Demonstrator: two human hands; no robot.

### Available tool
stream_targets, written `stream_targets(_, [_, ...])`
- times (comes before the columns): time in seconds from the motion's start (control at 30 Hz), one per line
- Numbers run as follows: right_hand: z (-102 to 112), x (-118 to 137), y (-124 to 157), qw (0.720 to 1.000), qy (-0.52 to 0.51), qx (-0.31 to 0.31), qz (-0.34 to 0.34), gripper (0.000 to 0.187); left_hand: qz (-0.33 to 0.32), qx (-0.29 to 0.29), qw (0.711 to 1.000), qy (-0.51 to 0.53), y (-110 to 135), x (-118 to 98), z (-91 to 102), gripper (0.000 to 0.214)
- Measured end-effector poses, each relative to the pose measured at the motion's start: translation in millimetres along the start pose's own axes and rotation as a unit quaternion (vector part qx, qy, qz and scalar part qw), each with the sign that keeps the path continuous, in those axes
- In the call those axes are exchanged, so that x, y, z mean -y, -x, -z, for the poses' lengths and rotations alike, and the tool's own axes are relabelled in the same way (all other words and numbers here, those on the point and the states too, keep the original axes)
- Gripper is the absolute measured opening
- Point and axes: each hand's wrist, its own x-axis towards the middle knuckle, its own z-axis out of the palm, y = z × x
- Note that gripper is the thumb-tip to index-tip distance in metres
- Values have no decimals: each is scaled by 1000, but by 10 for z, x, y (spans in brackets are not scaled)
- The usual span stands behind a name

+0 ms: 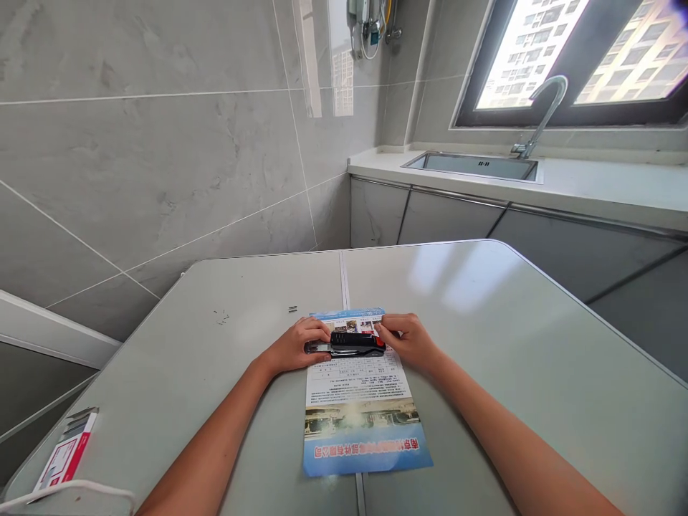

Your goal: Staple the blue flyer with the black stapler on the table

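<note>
A black and red stapler lies sideways across the upper part of a printed flyer on the pale green table. My left hand grips the stapler's left end, fingers curled round it. My right hand holds its right end in a pinch over the flyer's right edge. The flyer lies flat, with its blue band toward me.
Loose staples and small specks lie on the table beyond my left hand. A red and white box and a white cable sit at the near left corner. A sink with a tap is behind, under the window.
</note>
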Motion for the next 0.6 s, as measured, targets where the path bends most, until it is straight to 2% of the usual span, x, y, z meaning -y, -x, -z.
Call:
stream_targets(0.07, [-50,78,-12,1000,-5,-7,16,31,-4,-4,1000,-2,4,2,-6,23])
stream_targets(0.13, [-110,135,-16,999,-4,22,39,15,-5,-7,1000,-1,8,0,-10,22])
stream_targets(0.23, [-215,161,5,996,19,79,47,38,0,-7,1000,3,14,-10,-6,23])
stream_targets(0.33, [-292,137,45,993,49,97,38,43,14,-6,1000,22,22,-23,11,28])
stream_targets(0.4, [-303,121,67,993,61,88,49,37,30,-16,999,42,27,-29,24,40])
stream_targets(0.5, [-268,129,81,992,73,49,89,33,54,-81,990,106,25,-30,26,55])
stream_targets(0.57, [-236,156,77,987,93,7,134,36,63,-134,966,211,15,-34,9,59])
stream_targets(0.6, [-223,175,72,981,109,-12,161,39,73,-152,946,278,10,-39,-1,58])
